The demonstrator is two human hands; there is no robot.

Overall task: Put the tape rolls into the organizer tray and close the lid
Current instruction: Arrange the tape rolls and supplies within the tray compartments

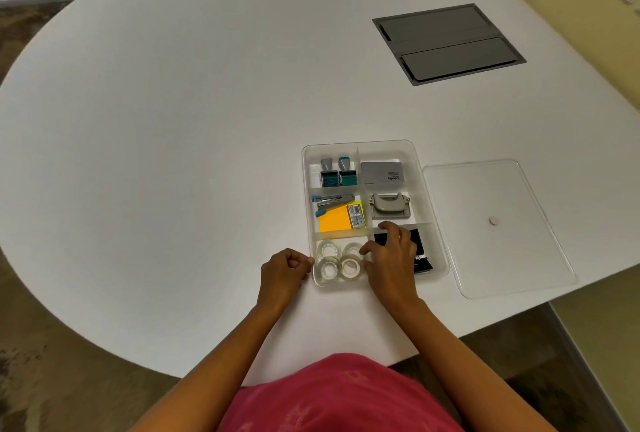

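Note:
A clear organizer tray (381, 143) with dividers lies on the white table. Several clear tape rolls (329, 269) lie flat in its near-left compartment. The clear lid (498, 258) lies flat on the table just right of the tray, apart from it. My left hand (282, 276) rests on the table at the tray's near-left edge, fingers curled in, knuckles at the rim. My right hand (393, 258) hovers over the tray's near side with fingers apart, thumb by the far-right tape roll (351, 249). It covers part of the near-right compartment.
Other compartments hold two date stamps (338, 173), a grey box (382, 172), a stapler (332, 200), orange sticky notes (334, 220), a hole punch (389, 206) and black binder clips (420, 258). A grey cable hatch (448, 44) sits far right in the table.

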